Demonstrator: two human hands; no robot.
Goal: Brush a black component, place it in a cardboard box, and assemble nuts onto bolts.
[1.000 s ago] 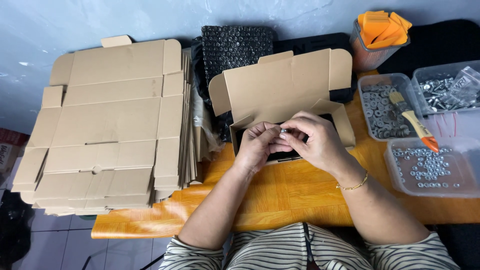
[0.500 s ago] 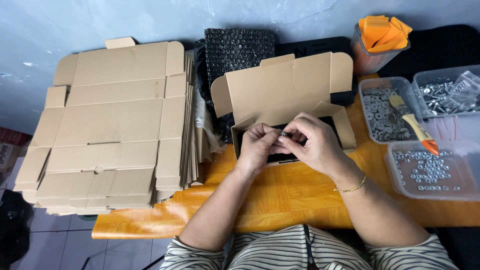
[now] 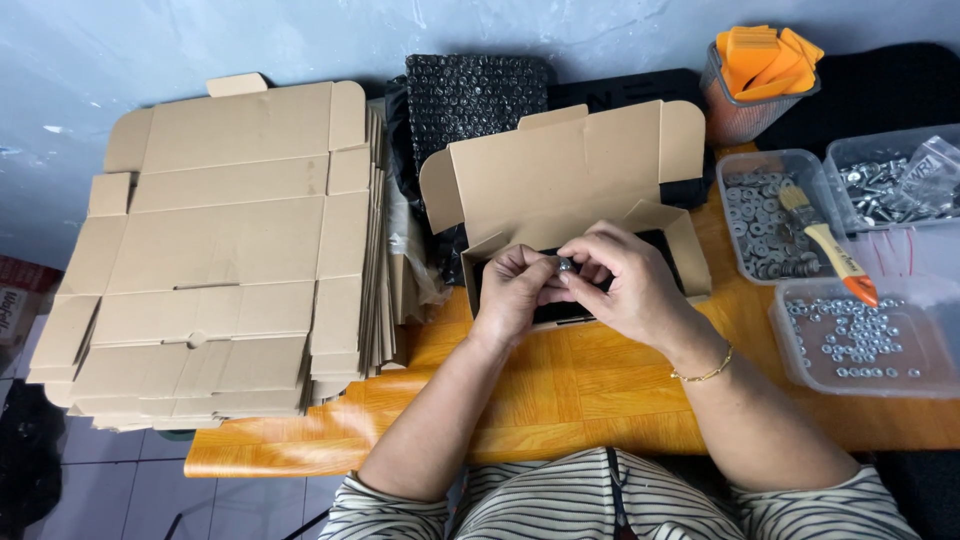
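Observation:
Both hands meet over an open cardboard box [image 3: 560, 170] with a dark lining, standing on an orange wooden table [image 3: 560, 390]. My left hand [image 3: 512, 296] and my right hand [image 3: 622, 285] pinch a small metal part [image 3: 565, 266], a bolt or nut, between their fingertips. The part is tiny and mostly covered by the fingers. A thin gold bracelet [image 3: 705, 374] circles the right wrist.
A tall stack of flat cardboard box blanks [image 3: 215, 250] fills the left. Black bubble wrap [image 3: 475, 95] lies behind the box. At the right are clear tubs of washers [image 3: 765, 215], nuts [image 3: 855, 335] and bolts [image 3: 890, 185], a paintbrush [image 3: 825, 245], and a basket of orange pieces [image 3: 760, 65].
Both hands stay over the box with only slight finger movement around the small metal part. Nothing else has shifted.

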